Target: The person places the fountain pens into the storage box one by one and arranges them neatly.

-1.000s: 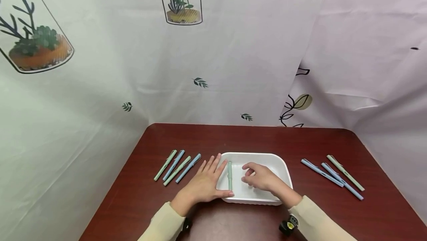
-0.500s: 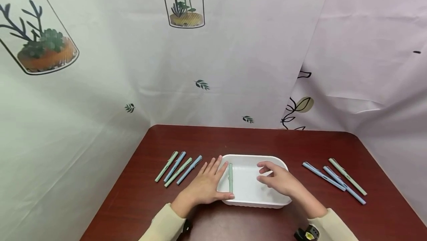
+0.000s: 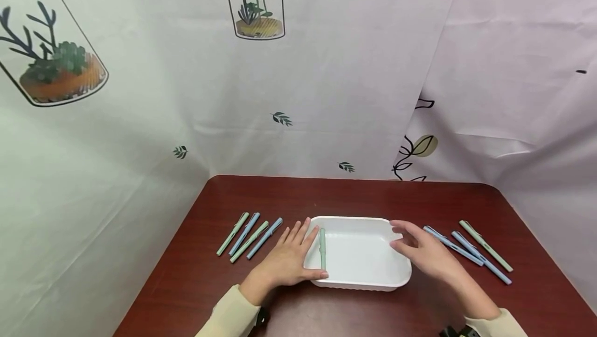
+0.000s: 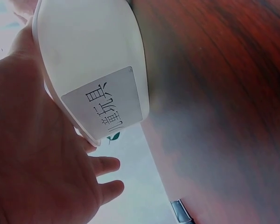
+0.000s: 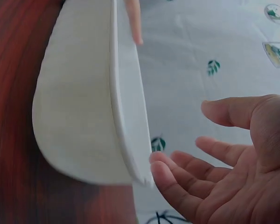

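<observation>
A white plastic tray sits on the table with one pale green pen lying lengthwise along its left side. My left hand rests over the tray's left rim, fingers spread and thumb at the front edge. In the left wrist view, a printed label shows on the tray's side wall, beside the palm. Empty, with fingers loosely bent and thumb apart, my right hand hovers at the tray's right rim. The right wrist view shows those fingertips close by the rim.
Left of the tray lie several green and blue pens, roughly parallel. To the right, two blue pens overlap beside a green pen. A printed white curtain hangs behind the dark red table.
My right hand has moved right, from over the inside of the tray to its right rim. The left hand and the green pen in the tray stay in place.
</observation>
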A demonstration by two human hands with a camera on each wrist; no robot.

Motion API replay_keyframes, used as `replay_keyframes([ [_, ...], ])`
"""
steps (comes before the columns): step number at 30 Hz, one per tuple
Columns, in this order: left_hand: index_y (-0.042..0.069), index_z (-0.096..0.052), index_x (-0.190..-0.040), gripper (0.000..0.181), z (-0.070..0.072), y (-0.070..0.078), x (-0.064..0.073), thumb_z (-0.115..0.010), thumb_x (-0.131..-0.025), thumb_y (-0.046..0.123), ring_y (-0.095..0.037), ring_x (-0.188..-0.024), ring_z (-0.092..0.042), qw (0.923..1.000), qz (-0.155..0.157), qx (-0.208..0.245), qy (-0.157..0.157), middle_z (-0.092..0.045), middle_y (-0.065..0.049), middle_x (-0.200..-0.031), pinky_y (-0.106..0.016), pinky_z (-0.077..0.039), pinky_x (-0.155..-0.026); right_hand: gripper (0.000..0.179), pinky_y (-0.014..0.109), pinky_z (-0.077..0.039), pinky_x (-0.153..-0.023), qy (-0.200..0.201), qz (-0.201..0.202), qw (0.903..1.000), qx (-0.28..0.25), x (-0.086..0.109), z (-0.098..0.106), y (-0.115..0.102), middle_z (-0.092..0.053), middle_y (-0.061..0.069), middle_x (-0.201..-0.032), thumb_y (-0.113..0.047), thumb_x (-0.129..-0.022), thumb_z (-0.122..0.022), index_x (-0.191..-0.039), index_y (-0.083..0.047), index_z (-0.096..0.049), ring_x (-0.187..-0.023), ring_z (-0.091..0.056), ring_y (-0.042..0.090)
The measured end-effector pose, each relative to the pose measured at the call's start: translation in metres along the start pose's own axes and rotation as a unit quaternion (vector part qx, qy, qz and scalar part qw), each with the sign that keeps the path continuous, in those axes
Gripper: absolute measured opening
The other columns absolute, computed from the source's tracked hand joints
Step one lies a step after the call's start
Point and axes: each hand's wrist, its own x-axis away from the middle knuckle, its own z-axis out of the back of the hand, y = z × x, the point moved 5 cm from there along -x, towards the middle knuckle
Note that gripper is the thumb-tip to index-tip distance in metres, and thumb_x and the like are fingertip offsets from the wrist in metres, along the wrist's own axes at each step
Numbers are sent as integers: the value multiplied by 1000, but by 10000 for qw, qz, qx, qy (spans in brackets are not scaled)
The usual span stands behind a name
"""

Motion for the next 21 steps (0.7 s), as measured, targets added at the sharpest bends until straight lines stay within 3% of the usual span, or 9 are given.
replay_keyframes([
  [5,15,-20,-163,106,0,0,-1,-57,-86,77,-39,-154,-17,10000,9,-36,-29,-11,-16,-169,-55,-20,-122,53,23,-55,-81,370,188,9989,233,6,14,10,-59,25,-138,-22,-97,-69,-143,-2,-52,-116,-65,36],
  [10,15,-20,-163,106,-1,1,0,-57,-86,77,-39,-154,-17,10000,29,-18,-84,-11,-15,-170,-55,-20,-122,58,43,-56,-89,551,91,9958,723,11,22,22,-57,26,-139,-27,-97,-70,-145,-3,-50,-120,-63,41],
  [14,15,-20,-163,106,-1,1,-1,-57,-86,77,-39,-154,-18,10000,22,-2,-82,-11,-16,-169,-56,-20,-122,62,61,-49,-94,658,93,9928,992,16,28,33,-54,29,-140,-28,-97,-69,-147,0,-45,-123,-57,49],
  [21,16,-20,-163,106,-1,0,0,-57,-85,78,-38,-154,-17,10000,69,-37,-52,-11,-15,-169,-55,-20,-122,66,67,-45,-92,731,-93,9869,1435,19,39,54,-48,32,-144,-34,-98,-67,-150,-2,-42,-128,-49,53],
])
